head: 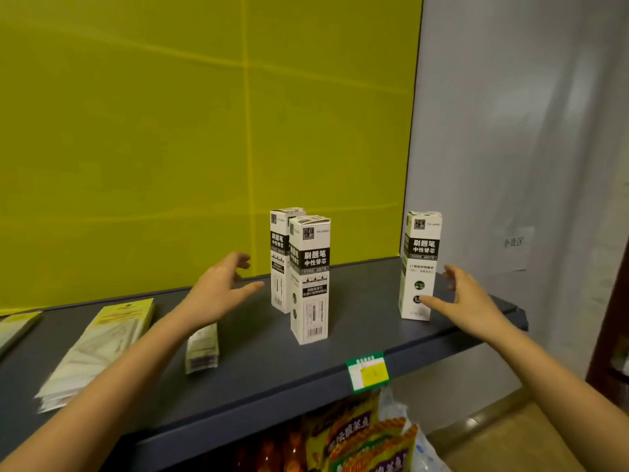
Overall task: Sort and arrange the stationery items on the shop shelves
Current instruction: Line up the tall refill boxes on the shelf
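Head view: a dark shelf runs across the middle of the frame before a yellow panel. Three tall white refill boxes stand upright on it. A front box and a back box stand close together at centre, one partly hiding the other, and a lone box stands well apart at centre right, near the shelf's end. The left hand hovers just left of the pair, its grip apart and holding nothing. The right hand flanks the lone box with its grip apart too. The thumb lies at the box's lower front and the fingers reach past its far side, but whether any of them touches the card cannot be told. The step in hand looks like gathering the three boxes into one row. Such boxes are tall, narrow and likely light, so they would tip easily. It seems best to take the lone box low on its body and slide or carry it upright toward the pair, while the left hand steadies them. Flat packets and a small packet lie at lower left, a price tag hangs on the shelf edge, and snack bags sit below.
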Demonstrator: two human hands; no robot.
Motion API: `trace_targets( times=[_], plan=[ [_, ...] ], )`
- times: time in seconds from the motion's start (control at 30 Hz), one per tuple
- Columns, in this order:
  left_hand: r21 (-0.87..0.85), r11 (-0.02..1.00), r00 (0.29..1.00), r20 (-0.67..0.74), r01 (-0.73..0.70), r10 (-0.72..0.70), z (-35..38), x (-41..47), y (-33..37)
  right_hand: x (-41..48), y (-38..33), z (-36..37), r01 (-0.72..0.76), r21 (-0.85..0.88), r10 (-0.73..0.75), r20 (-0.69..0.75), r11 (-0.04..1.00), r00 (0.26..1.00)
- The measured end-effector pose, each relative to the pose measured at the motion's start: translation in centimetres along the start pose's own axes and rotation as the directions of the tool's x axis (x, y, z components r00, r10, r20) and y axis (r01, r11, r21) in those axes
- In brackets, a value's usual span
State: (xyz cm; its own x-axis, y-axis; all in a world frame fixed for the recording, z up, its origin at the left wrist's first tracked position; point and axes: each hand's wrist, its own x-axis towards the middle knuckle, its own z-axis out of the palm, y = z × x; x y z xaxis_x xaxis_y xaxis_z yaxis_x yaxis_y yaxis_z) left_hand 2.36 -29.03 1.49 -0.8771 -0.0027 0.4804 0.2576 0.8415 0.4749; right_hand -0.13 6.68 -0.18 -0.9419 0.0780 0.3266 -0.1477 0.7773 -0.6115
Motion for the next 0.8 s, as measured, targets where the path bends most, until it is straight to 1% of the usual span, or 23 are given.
trace_targets(
  times=[0.07,0.13,0.17,0.23,0.3,0.37,0.53,0.6,0.67,0.73,0.8],
  plan=[
    [-0.146,0.984,0.994,0.034,0.104,-0.1,1.3,1.6,0.5,1.5,0.6,0.6,-0.018,0.171,0.007,0.065,0.985,0.998],
    [-0.268,0.944,0.981,0.08,0.193,-0.178,2.3,3.0,0.9,2.8,0.8,0.8,-0.058,0.356,0.004,0.15,0.933,0.989],
    [-0.329,0.916,0.973,0.112,0.229,-0.203,2.7,3.5,0.9,3.3,0.9,0.8,-0.08,0.425,-0.003,0.19,0.901,0.982],
    [-0.418,0.866,0.96,0.167,0.276,-0.225,3.4,4.4,0.9,4.2,0.9,0.8,-0.1,0.509,-0.035,0.25,0.855,0.968],
    [-0.44,0.851,0.956,0.185,0.288,-0.228,4.2,5.1,1.0,5.0,1.0,0.8,-0.103,0.545,-0.078,0.299,0.832,0.951],
    [-0.453,0.846,0.959,0.162,0.28,-0.231,5.1,5.6,1.6,5.6,1.1,0.8,-0.095,0.55,-0.122,0.344,0.83,0.931],
    [-0.472,0.849,0.962,-0.008,0.238,-0.274,6.7,6.0,3.7,6.7,1.1,1.6,-0.066,0.583,-0.247,0.441,0.81,0.863],
    [-0.475,0.848,0.957,-0.041,0.234,-0.287,5.9,5.6,3.4,7.0,0.7,2.1,-0.04,0.604,-0.302,0.454,0.796,0.838],
    [-0.521,0.817,0.943,-0.064,0.247,-0.326,4.7,4.7,2.8,7.2,0.3,2.5,-0.015,0.618,-0.356,0.472,0.786,0.806],
    [-0.571,0.778,0.931,-0.063,0.263,-0.361,3.1,3.5,2.6,7.5,-0.2,3.1,-0.001,0.639,-0.399,0.483,0.77,0.78],
    [-0.585,0.757,0.921,-0.043,0.292,-0.388,1.7,2.2,2.5,7.5,-0.8,3.8,-0.002,0.666,-0.435,0.491,0.746,0.755]
  ],
)
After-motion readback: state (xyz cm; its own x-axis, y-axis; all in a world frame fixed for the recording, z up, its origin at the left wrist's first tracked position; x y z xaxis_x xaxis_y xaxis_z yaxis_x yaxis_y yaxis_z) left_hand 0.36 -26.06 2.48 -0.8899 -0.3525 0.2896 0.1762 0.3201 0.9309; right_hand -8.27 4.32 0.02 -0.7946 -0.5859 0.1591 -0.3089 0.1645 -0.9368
